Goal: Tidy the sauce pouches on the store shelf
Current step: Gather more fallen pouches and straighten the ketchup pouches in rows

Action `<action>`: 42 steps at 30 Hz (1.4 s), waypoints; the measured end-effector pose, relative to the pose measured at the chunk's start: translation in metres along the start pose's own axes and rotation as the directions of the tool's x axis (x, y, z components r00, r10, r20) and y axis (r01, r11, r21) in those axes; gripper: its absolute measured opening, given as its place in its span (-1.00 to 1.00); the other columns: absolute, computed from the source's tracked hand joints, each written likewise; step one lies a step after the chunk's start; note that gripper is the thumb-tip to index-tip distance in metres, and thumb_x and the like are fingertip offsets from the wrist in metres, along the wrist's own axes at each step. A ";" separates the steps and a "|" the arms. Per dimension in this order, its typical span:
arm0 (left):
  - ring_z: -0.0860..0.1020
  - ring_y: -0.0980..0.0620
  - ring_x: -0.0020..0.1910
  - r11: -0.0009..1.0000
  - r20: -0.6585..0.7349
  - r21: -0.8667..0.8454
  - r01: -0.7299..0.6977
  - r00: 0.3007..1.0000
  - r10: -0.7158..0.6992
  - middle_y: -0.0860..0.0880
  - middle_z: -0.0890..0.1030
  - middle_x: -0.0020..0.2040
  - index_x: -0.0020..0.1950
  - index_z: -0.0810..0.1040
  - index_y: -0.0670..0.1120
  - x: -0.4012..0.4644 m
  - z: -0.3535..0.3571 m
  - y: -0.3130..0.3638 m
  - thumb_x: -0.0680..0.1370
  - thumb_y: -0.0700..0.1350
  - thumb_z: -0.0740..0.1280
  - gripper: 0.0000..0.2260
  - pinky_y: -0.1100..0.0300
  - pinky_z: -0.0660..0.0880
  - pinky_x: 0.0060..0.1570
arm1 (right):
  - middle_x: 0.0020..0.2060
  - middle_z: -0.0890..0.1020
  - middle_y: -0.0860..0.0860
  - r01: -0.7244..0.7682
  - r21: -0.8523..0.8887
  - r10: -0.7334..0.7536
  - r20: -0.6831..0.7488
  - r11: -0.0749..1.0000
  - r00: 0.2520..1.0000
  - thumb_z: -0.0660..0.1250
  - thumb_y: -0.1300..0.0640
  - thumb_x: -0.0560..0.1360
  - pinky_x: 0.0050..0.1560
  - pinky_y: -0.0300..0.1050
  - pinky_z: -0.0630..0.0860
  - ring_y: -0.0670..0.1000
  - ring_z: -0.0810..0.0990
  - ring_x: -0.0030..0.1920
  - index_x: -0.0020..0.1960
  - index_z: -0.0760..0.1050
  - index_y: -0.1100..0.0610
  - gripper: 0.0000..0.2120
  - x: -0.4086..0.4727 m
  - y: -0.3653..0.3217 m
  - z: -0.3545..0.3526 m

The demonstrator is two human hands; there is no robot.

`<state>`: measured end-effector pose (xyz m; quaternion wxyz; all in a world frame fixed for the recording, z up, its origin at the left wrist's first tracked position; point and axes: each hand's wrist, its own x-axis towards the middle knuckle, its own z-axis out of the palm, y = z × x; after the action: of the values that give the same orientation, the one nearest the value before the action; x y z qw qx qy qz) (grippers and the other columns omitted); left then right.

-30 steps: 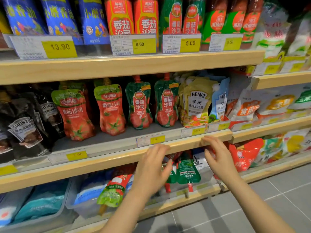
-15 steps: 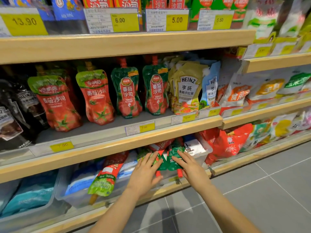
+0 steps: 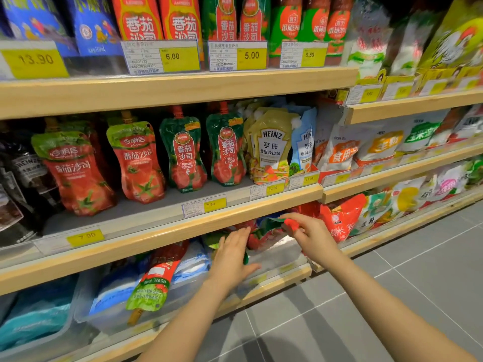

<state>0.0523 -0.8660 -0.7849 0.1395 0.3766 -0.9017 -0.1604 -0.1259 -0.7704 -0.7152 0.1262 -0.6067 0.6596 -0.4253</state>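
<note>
On the bottom shelf, my right hand [image 3: 311, 235] pinches the red cap of a green ketchup pouch [image 3: 266, 227] and holds it tilted, lifted a little. My left hand [image 3: 232, 254] lies over a second green pouch [image 3: 215, 237] beside it, fingers on top and thumb under its edge. On the middle shelf two matching green ketchup pouches [image 3: 187, 158] stand upright, with red tomato pouches [image 3: 138, 163] to their left and a yellow Heinz pouch [image 3: 271, 150] to their right. A red and green pouch [image 3: 156, 278] lies head-down over a clear bin [image 3: 109, 317].
The middle shelf's wooden lip [image 3: 156, 239] hangs just above both hands. Red and white bags [image 3: 342, 218] fill the bottom shelf to the right. Black Heinz pouches [image 3: 23, 168] stand at the far left. Grey floor tiles [image 3: 392, 296] lie below.
Both hands dropped from the middle shelf's edge to the bottom shelf and reached two green pouches. My right hand has now raised one by its red cap; the view has moved closer.
</note>
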 end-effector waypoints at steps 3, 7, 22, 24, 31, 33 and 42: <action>0.44 0.05 0.27 0.931 -0.021 -0.363 0.032 0.999 -0.042 0.00 0.48 0.32 0.40 0.30 -0.01 0.007 -0.013 0.017 0.35 0.05 0.49 -0.32 0.17 0.40 0.25 | -0.17 0.66 -0.01 -0.139 0.202 0.113 0.134 0.970 0.984 0.32 0.10 0.48 -0.29 -0.23 0.58 -0.08 0.63 -0.16 -0.09 0.59 -0.03 -0.91 0.022 -0.029 -0.029; 0.55 0.26 -0.08 0.861 0.080 -0.508 0.035 0.997 0.006 0.01 0.63 0.12 0.19 0.50 0.01 0.000 -0.016 0.022 0.31 0.03 0.53 -0.51 0.51 0.44 -0.14 | -0.26 0.70 -0.03 -0.249 0.164 0.177 0.361 0.955 0.916 0.35 0.04 0.45 -0.40 -0.26 0.55 -0.11 0.65 -0.27 -0.23 0.64 -0.04 -0.87 0.040 -0.056 -0.051; 0.58 0.18 -0.13 0.883 -0.127 -0.467 0.041 0.985 -0.113 0.11 0.63 -0.07 0.06 0.53 0.08 -0.021 -0.023 0.019 0.31 0.07 0.50 -0.64 0.21 0.56 -0.13 | -0.04 0.63 0.00 -0.314 0.460 0.347 0.014 0.831 0.938 0.50 0.26 0.30 -0.12 -0.26 0.55 -0.05 0.60 -0.02 0.11 0.49 0.12 -0.59 -0.027 -0.034 0.042; 0.59 0.15 -0.07 0.886 -0.106 -0.463 -0.008 0.993 -0.047 0.10 0.62 0.00 0.14 0.52 0.06 -0.024 -0.032 0.013 0.32 0.11 0.48 -0.57 0.25 0.53 -0.13 | -0.09 0.64 0.01 -0.300 0.463 0.350 -0.024 0.834 0.936 0.50 0.28 0.30 -0.17 -0.25 0.53 -0.03 0.60 -0.06 0.05 0.50 0.11 -0.64 -0.024 -0.035 0.038; 0.50 -0.06 0.07 0.928 -0.611 0.365 -0.077 0.732 0.301 -0.06 0.59 0.05 0.09 0.52 -0.10 -0.008 -0.117 -0.051 0.45 0.08 0.34 -0.67 0.03 0.35 0.07 | -0.13 0.63 -0.04 -0.139 0.442 0.187 -0.067 0.886 0.980 0.49 0.28 0.30 -0.31 -0.40 0.52 -0.26 0.61 -0.21 -0.02 0.49 0.08 -0.68 0.039 -0.062 -0.011; 0.54 -0.11 -0.04 0.907 -0.544 0.414 0.079 0.820 0.177 -0.07 0.59 -0.05 0.02 0.53 -0.11 -0.005 -0.127 -0.062 0.47 0.12 0.31 -0.68 -0.01 0.39 -0.03 | -0.10 0.62 -0.06 -0.064 0.421 0.115 -0.097 0.905 0.989 0.50 0.25 0.31 -0.26 -0.43 0.52 -0.30 0.60 -0.19 0.03 0.47 0.07 -0.64 0.067 -0.075 -0.017; 0.46 -0.09 -0.34 0.863 -0.495 0.494 0.109 0.851 0.176 -0.03 0.47 -0.37 -0.29 0.41 -0.08 -0.005 -0.120 -0.068 0.46 0.10 0.20 -0.73 0.04 0.36 -0.32 | -0.02 0.59 0.02 -0.131 0.168 0.135 -0.009 0.977 0.991 0.52 0.08 0.29 -0.06 -0.05 0.55 0.01 0.56 -0.03 0.08 0.42 0.15 -0.55 0.145 -0.062 0.024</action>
<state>0.1434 -0.9299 -0.7036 0.2796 0.4123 -0.8455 0.1923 -0.0997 -0.9053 -0.6347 0.1981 -0.5442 0.6620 -0.4758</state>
